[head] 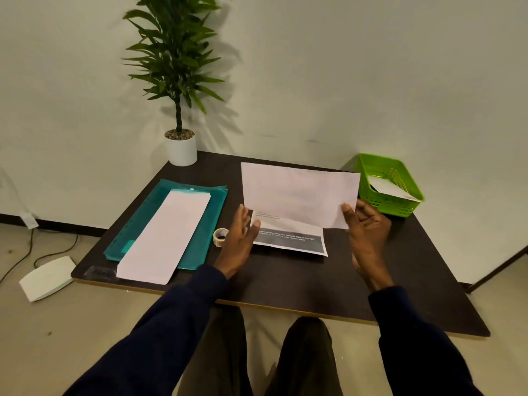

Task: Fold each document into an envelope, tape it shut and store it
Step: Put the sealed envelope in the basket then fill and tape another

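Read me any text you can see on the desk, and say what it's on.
On the document, dark band: two lines of white print, too blurred to read.
On the document, above the band: a few small lines, too small to read.
On the tape, folder and basket: no text seen.

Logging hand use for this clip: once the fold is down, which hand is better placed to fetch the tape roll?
Left. The tape roll sits right beside the left hand, while the right hand pinches the opposite edge of the document, farther off.
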